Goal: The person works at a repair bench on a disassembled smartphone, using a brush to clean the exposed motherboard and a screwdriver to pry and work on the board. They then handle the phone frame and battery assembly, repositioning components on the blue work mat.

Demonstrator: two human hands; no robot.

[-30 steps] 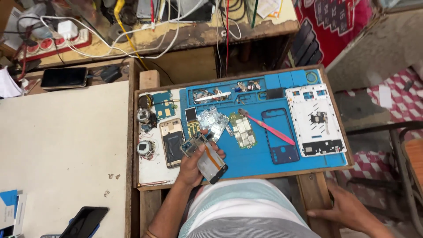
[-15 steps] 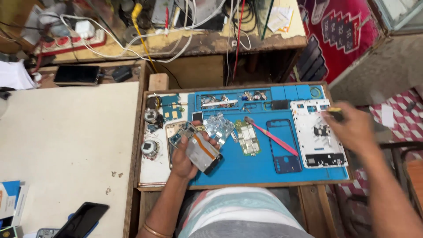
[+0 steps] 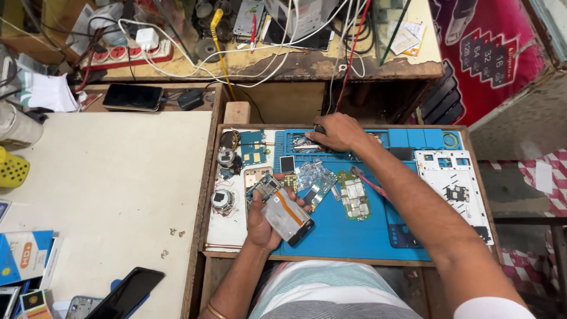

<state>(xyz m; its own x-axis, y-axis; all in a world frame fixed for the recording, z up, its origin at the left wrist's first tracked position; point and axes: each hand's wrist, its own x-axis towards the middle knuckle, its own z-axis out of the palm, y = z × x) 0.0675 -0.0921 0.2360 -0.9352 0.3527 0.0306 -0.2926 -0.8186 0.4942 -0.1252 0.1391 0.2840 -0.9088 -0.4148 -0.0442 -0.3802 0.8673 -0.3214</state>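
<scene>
1. Cluttered repair bench; blue work mat (image 3: pixel 354 236) in a wooden tray, pale tabletop (image 3: pixel 106 177) at 9 o'clock
2. Two green circuit boards on the mat; one white phone frame (image 3: pixel 455 183) at 3 o'clock
3. Left hand (image 3: pixel 263 221) clamped round an opened phone (image 3: pixel 283 207), long axis running 10 to 4 o'clock, at the mat's near-left
4. Right hand (image 3: pixel 336 131) at 12 o'clock, fingers together on small parts

Wooden counter (image 3: pixel 204 195), worn edges, pale board top (image 3: pixel 106 189) on left. Raised rear shelf (image 3: pixel 283 65), scuffed, strewn with cables. Red patterned cloth (image 3: pixel 490 53) upper right; checkered floor (image 3: pixel 549 183) at right. Even light.
</scene>
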